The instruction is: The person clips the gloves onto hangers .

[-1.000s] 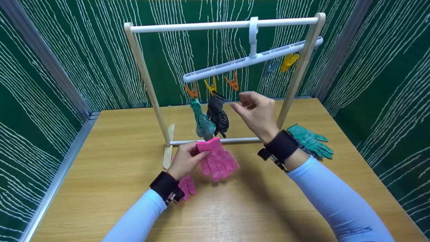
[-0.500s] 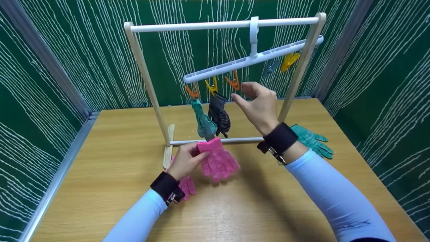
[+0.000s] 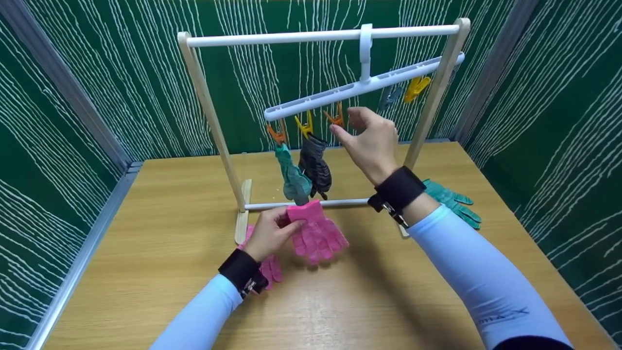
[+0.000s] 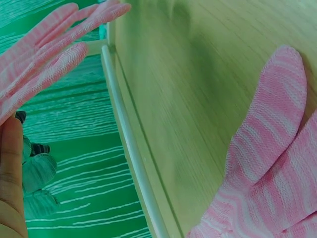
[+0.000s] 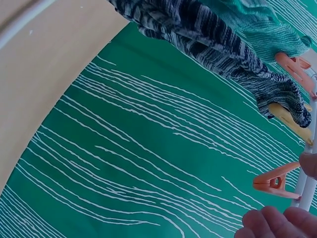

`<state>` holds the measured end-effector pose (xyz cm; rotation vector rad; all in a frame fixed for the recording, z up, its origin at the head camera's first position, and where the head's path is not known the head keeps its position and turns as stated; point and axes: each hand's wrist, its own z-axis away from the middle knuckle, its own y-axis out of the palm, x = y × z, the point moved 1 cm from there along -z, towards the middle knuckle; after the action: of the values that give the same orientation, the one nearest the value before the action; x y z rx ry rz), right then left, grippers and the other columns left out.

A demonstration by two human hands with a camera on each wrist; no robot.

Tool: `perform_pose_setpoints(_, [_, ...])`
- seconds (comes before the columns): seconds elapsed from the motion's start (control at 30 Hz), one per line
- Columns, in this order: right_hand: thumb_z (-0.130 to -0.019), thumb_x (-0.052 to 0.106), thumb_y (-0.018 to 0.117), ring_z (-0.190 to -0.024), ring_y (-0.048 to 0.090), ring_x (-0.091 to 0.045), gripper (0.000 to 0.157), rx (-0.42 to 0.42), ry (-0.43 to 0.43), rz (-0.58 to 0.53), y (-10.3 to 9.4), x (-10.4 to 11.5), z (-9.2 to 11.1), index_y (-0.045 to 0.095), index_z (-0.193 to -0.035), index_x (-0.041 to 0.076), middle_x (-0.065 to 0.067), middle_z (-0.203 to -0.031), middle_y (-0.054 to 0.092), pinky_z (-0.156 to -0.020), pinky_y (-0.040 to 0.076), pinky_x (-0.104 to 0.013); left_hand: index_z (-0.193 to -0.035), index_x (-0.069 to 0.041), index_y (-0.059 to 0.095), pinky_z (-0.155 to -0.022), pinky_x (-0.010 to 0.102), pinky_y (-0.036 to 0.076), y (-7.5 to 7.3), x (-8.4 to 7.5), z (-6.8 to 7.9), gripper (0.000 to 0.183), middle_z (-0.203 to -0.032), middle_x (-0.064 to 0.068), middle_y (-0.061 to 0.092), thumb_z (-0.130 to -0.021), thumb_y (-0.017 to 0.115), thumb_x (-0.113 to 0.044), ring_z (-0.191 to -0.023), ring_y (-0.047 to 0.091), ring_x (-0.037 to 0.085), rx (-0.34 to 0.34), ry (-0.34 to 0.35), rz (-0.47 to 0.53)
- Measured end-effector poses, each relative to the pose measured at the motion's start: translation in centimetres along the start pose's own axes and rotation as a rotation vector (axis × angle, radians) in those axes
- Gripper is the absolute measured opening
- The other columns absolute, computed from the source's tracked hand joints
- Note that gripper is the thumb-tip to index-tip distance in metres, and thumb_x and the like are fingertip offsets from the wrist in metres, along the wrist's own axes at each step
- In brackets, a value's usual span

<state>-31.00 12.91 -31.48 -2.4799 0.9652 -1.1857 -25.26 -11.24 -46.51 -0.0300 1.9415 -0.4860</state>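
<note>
A pink knitted glove [image 3: 318, 236] hangs fingers down from my left hand [image 3: 272, 233], whose thumb and fingers pinch its cuff. My right hand [image 3: 371, 141] is raised beside an orange clothespin [image 3: 335, 116] on the white hanger [image 3: 340, 92]. In the right wrist view the thumb and fingers stand apart around that clothespin [image 5: 275, 182], holding nothing. To its left, a yellow clothespin [image 3: 304, 125] holds a black striped glove [image 3: 315, 163], and another orange clothespin [image 3: 278, 132] holds a green glove [image 3: 293, 175]. Another pink glove [image 4: 267, 129] lies on the table below my left hand.
The tilted hanger hooks over the top bar [image 3: 272, 39] of a wooden rack. Blue [image 3: 389, 97] and yellow clothespins [image 3: 416, 90] hang at its right end. A green glove [image 3: 452, 201] lies on the table [image 3: 160, 253] at right. Green walls [image 3: 559, 121] enclose the table.
My right hand has risen toward the orange clothespin on the hanger. My left hand stays nearly in place with the pink glove.
</note>
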Motion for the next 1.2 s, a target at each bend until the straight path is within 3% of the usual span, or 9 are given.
perform_pose_setpoints(0.53, [-0.098, 0.036, 0.083, -0.089, 0.074, -0.029, 0.041, 0.033, 0.026, 0.109, 0.8, 0.7, -1.3, 0.077, -0.117, 0.001, -0.015, -0.104, 0.083, -0.077, 0.054, -0.039, -0.118, 0.004, 0.077, -0.079, 0.022, 0.059, 0.4, -1.1, -0.3, 0.021, -0.103, 0.019, 0.081, -0.100, 0.077, -0.007, -0.086, 0.071, 0.010, 0.023, 0.011, 0.015])
perform_pose_setpoints(0.77, [-0.098, 0.040, 0.082, -0.081, 0.073, -0.029, 0.039, 0.033, 0.023, 0.154, 1.0, 1.0, -1.7, 0.078, -0.104, 0.002, -0.015, -0.099, 0.082, -0.070, 0.048, -0.035, -0.124, 0.003, 0.076, -0.082, 0.022, 0.060, 1.0, -2.2, -0.6, 0.025, -0.111, 0.020, 0.081, -0.102, 0.075, -0.007, -0.092, 0.075, 0.017, 0.037, -0.013, 0.036])
perform_pose_setpoints(1.2, [-0.099, 0.040, 0.082, -0.079, 0.072, -0.030, 0.039, 0.057, 0.009, 0.165, 0.8, 1.4, -2.5, 0.078, -0.101, 0.001, -0.016, -0.095, 0.082, -0.069, 0.049, -0.034, -0.123, 0.001, 0.077, -0.080, 0.022, 0.057, 2.1, -3.9, -1.8, 0.022, -0.109, 0.017, 0.081, -0.102, 0.075, -0.008, -0.086, 0.067, 0.014, 0.024, 0.007, 0.015])
